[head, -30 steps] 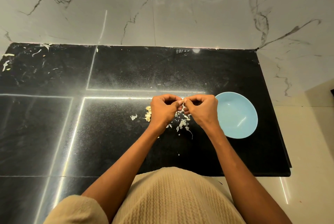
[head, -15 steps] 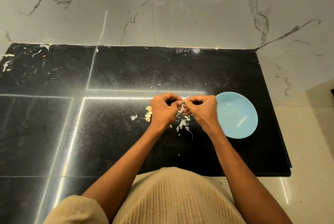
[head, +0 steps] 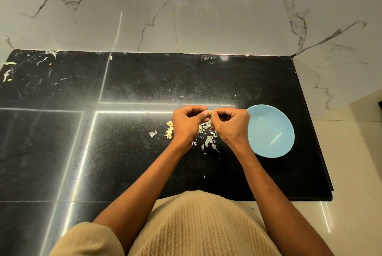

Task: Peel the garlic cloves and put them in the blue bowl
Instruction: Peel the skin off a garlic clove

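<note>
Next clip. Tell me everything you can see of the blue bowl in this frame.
The blue bowl is round, pale blue, smooth and glossy, like glazed ceramic or plastic, with a light streak reflected inside. It stands upright on the black countertop, near its right end. It looks empty: no garlic shows inside. The right hand is in front of its left rim and hides a bit of it; whether they touch cannot be told. Garlic skins lie to its left, apart from it.

I see the bowl (head: pixel 270 131) on the tabletop (head: pixel 144 82), right of my hands; the peel scraps (head: pixel 208 140) lie beneath them, the cloves (head: pixel 170 129) left.
</note>
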`<state>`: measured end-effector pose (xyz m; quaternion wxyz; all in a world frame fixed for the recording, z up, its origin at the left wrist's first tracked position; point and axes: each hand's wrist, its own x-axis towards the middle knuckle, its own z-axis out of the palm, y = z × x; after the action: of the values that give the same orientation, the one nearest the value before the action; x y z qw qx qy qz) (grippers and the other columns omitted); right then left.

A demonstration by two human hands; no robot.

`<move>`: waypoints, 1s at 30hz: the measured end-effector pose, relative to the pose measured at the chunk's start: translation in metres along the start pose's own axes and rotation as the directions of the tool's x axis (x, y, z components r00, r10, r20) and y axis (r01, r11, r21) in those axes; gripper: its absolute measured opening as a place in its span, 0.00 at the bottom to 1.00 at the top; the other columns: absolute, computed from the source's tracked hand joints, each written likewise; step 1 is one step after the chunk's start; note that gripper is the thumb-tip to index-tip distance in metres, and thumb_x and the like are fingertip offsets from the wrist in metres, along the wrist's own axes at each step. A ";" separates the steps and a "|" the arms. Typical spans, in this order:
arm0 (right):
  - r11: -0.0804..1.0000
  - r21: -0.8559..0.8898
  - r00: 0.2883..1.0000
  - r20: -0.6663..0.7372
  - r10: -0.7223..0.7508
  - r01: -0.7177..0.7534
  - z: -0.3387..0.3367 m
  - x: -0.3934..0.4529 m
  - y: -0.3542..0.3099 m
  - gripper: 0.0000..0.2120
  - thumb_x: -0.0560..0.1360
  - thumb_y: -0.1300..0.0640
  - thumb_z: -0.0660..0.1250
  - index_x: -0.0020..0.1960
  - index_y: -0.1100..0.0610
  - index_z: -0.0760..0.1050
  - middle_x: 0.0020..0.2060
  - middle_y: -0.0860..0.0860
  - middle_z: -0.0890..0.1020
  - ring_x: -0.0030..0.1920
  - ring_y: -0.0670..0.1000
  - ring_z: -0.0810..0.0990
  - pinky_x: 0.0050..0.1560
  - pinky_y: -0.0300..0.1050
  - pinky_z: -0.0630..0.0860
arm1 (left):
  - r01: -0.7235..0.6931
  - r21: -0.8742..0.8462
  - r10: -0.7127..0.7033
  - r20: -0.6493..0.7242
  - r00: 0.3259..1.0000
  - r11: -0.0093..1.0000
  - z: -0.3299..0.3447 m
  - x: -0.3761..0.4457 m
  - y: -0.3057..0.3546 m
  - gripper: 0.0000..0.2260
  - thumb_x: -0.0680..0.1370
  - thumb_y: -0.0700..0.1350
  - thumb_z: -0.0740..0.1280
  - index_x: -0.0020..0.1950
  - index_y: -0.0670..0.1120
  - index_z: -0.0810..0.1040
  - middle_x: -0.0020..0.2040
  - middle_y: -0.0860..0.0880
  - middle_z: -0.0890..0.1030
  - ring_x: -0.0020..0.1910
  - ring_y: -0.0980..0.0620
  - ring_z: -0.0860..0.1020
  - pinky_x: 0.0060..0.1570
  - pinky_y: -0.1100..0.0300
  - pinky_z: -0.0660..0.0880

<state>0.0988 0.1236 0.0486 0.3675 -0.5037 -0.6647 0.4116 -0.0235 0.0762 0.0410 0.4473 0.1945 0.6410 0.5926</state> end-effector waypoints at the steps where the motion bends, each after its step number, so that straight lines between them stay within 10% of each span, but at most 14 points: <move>1: 1.000 -0.010 1.000 -0.003 -0.011 0.011 0.000 0.000 0.000 0.04 0.73 0.63 0.74 0.40 0.57 0.87 0.33 0.47 0.86 0.32 0.46 0.85 0.38 0.50 0.85 | 0.005 0.002 -0.005 0.010 1.000 1.000 0.000 0.000 0.000 0.05 0.75 0.33 0.73 0.50 0.38 0.85 0.43 0.41 0.86 0.42 0.46 0.86 0.47 0.56 0.83; 14: 0.997 -0.032 0.998 -0.014 -0.064 0.064 0.000 -0.001 -0.003 0.04 0.73 0.62 0.74 0.41 0.56 0.87 0.33 0.46 0.86 0.33 0.44 0.85 0.38 0.45 0.84 | 0.082 -0.034 -0.075 0.161 0.984 0.996 0.001 0.004 -0.002 0.07 0.78 0.35 0.69 0.52 0.42 0.86 0.50 0.42 0.86 0.53 0.42 0.84 0.60 0.43 0.79; 30: 0.996 0.069 0.998 -0.041 0.055 -0.052 -0.003 0.002 -0.003 0.11 0.75 0.65 0.73 0.39 0.50 0.84 0.31 0.49 0.85 0.30 0.51 0.85 0.36 0.54 0.85 | 0.131 -0.206 -0.107 0.128 0.986 0.970 -0.003 0.003 0.002 0.05 0.78 0.33 0.68 0.51 0.36 0.83 0.44 0.40 0.85 0.41 0.49 0.82 0.47 0.60 0.81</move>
<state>0.1003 0.1254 0.0529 0.3876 -0.5173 -0.6283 0.4329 -0.0278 0.0771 0.0413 0.5368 0.1404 0.5571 0.6179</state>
